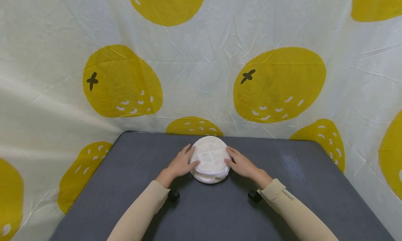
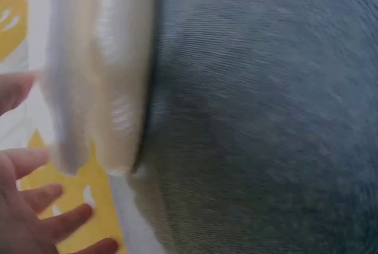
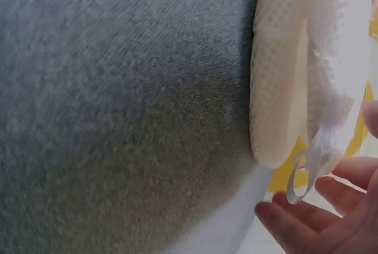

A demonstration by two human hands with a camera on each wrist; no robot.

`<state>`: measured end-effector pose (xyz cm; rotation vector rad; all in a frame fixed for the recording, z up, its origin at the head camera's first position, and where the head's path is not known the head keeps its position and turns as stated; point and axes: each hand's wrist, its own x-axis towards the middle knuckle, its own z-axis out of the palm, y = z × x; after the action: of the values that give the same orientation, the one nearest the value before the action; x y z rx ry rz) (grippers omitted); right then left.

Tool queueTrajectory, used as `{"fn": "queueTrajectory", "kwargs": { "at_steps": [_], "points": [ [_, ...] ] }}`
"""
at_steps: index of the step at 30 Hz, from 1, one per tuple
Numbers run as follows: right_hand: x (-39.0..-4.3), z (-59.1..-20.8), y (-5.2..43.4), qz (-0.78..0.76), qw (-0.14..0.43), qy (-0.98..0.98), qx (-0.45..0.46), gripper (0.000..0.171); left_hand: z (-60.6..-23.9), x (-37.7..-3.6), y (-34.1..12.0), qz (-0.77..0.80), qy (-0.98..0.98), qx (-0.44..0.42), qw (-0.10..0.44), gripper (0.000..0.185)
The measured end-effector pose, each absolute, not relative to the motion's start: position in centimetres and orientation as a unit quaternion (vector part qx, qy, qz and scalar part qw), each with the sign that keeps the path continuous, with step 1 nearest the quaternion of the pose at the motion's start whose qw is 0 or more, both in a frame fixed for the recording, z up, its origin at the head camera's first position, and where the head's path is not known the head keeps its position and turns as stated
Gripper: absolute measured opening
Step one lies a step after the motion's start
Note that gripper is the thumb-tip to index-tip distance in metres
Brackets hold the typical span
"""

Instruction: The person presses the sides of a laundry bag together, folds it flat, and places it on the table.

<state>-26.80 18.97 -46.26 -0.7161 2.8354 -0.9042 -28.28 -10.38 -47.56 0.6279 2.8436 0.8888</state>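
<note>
A round white mesh laundry bag sits on the dark grey table, a pale band curving across its near side. My left hand is at its left edge, fingers spread and fairly straight. On the opposite side my right hand mirrors it, fingers extended and thumb at the rim. From the left wrist the bag appears as two padded layers with a gap between, the fingers spread beside them. In the right wrist view a small white loop hangs from the bag close to the fingertips.
A whitish curtain with big yellow fruit prints hangs behind the table and along its sides. Beside each cuff a small black device, one left and one right, shows at the wrist.
</note>
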Motion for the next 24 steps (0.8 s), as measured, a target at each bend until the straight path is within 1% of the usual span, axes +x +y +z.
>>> {"fn": "queueTrajectory", "kwargs": {
  "at_steps": [6,9,18,24],
  "points": [
    [-26.9,-46.4,18.6,-0.264,0.046,0.934,-0.236,0.071,-47.6,-28.6,-9.2,0.233,0.946,0.222,0.045,0.074],
    [-27.0,-46.7,18.4,-0.238,0.041,0.94,-0.242,0.075,-47.8,-28.9,-8.9,0.218,0.946,0.233,0.054,0.076],
    [-27.6,-47.0,17.1,-0.19,0.042,0.929,-0.313,0.082,-48.1,-29.3,-8.5,0.163,0.947,0.264,0.078,0.086],
    [-28.2,-47.3,16.2,-0.153,0.048,0.929,-0.333,0.086,-48.4,-29.1,-8.2,0.119,0.951,0.269,0.092,0.093]
  ]
}}
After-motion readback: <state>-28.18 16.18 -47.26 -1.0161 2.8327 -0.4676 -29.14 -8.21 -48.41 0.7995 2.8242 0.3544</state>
